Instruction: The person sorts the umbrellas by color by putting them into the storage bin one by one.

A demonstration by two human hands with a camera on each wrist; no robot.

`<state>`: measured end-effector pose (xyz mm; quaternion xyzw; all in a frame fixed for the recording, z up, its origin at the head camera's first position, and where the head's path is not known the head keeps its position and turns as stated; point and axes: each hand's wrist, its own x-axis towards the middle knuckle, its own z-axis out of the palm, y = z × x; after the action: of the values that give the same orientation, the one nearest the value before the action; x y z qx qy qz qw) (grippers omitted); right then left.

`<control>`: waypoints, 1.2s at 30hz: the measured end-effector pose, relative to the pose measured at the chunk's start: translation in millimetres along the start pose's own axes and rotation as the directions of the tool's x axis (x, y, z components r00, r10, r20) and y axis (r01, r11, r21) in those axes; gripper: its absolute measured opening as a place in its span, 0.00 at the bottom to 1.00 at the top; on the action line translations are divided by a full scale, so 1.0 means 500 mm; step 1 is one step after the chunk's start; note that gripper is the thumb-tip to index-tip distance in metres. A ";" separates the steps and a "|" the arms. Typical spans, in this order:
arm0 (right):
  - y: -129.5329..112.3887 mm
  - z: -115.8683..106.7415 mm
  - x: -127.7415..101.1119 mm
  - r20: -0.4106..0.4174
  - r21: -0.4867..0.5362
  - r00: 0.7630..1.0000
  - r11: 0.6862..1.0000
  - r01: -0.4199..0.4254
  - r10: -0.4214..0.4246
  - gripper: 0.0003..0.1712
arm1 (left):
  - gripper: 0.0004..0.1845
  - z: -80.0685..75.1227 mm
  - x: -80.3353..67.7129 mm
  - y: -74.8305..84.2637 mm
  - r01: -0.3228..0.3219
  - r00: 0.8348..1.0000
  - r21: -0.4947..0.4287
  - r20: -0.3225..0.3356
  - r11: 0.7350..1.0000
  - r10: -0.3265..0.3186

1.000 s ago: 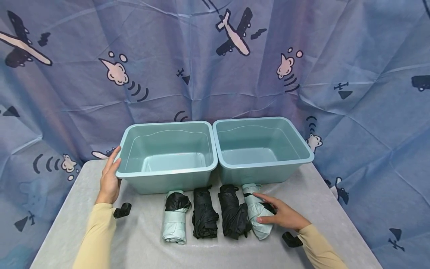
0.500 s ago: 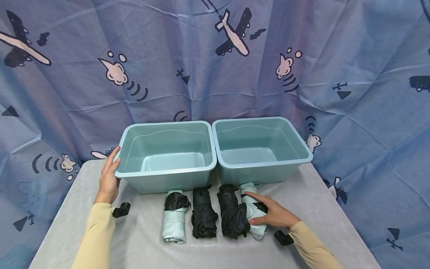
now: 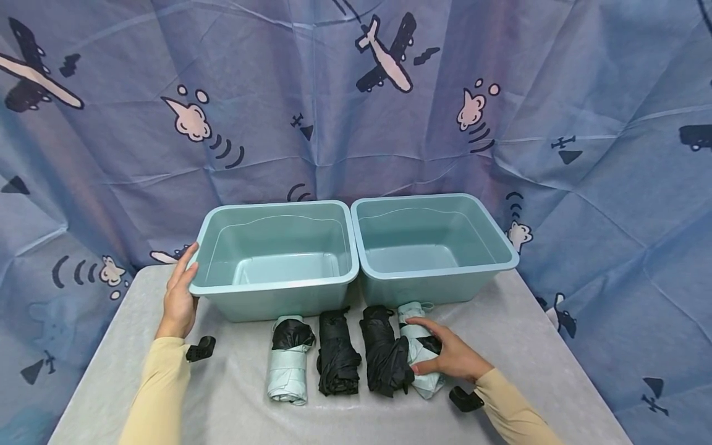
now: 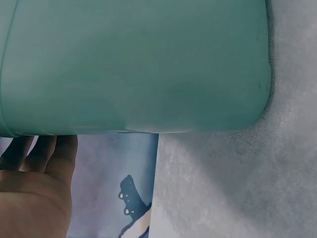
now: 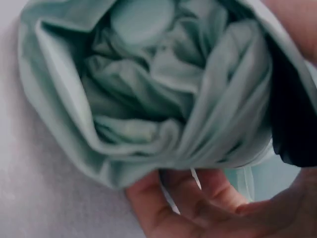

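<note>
Four folded umbrellas lie in a row, so several in all: at the right end is a pale green folded umbrella (image 3: 421, 355) with a black band. My right hand (image 3: 453, 355) grips it, thumb on the near side and fingers across its farther part. The right wrist view shows the bunched cloth end of this umbrella (image 5: 148, 99), with fingers (image 5: 193, 198) curved along its side. Close to its left lies a black umbrella (image 3: 384, 352). My left hand (image 3: 179, 303) rests on the left side of the left green bin (image 3: 278, 300), fingers extended along its rim.
Another black umbrella (image 3: 338, 355) and a pale green one (image 3: 288, 364) lie farther left. A second green bin (image 3: 434, 284) stands beside the first, behind the umbrellas. The grey-white table (image 3: 233, 395) backs onto a blue printed curtain (image 3: 334, 123).
My right hand has moved slightly left and closed further round the pale green umbrella, which has shifted left against the black one. The left hand stays at the bin.
</note>
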<state>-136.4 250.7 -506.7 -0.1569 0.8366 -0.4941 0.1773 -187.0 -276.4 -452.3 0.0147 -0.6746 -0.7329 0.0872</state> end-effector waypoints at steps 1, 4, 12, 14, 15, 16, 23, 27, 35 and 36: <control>0.001 0.000 0.000 -0.007 0.008 1.000 1.000 -0.005 0.005 0.55 | 0.29 0.000 0.000 0.000 -0.001 1.000 -0.003 0.002 1.000 0.001; 0.003 0.000 -0.002 -0.023 0.031 0.999 0.999 -0.026 0.026 0.54 | 0.29 -0.001 -0.002 0.001 -0.005 1.000 -0.002 0.004 1.000 0.005; -0.001 -0.016 -0.025 -0.040 0.090 0.998 0.995 -0.048 0.052 0.52 | 0.29 0.001 -0.002 0.001 -0.009 1.000 0.007 -0.006 1.000 0.009; -0.005 -0.022 -0.034 -0.037 0.117 0.998 0.992 -0.044 0.049 0.52 | 0.29 0.002 -0.002 0.002 -0.011 1.000 0.008 -0.012 1.000 0.011; -0.007 -0.025 -0.039 -0.036 0.136 0.998 0.990 -0.047 0.053 0.52 | 0.29 0.002 -0.003 0.002 -0.012 1.000 0.012 -0.013 1.000 0.012; -0.010 -0.027 -0.043 -0.031 0.157 0.998 0.987 -0.047 0.052 0.53 | 0.29 0.002 -0.003 0.003 -0.012 1.000 0.015 -0.015 1.000 0.012; -0.051 -0.041 -0.074 -0.016 0.319 0.998 0.946 -0.052 0.061 0.53 | 0.28 0.005 -0.001 0.002 -0.021 1.000 0.009 -0.017 1.000 0.021; -0.079 -0.041 -0.084 -0.031 0.382 1.000 0.924 0.011 0.001 0.53 | 0.28 0.009 -0.001 0.002 -0.018 0.999 0.011 -0.034 1.000 0.018; -0.133 -0.034 -0.089 -0.057 0.435 0.989 0.888 0.149 -0.138 0.55 | 0.28 0.010 -0.001 0.001 -0.010 0.999 0.028 -0.046 1.000 0.012; -0.140 -0.033 -0.087 -0.063 0.440 0.986 0.883 0.165 -0.154 0.55 | 0.28 0.009 -0.001 0.000 -0.012 0.999 0.026 -0.046 1.000 0.013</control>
<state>-99.0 250.3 -431.5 -0.1742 0.6884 -0.6865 0.1564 -187.1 -271.7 -451.7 0.0285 -0.6817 -0.7231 0.1072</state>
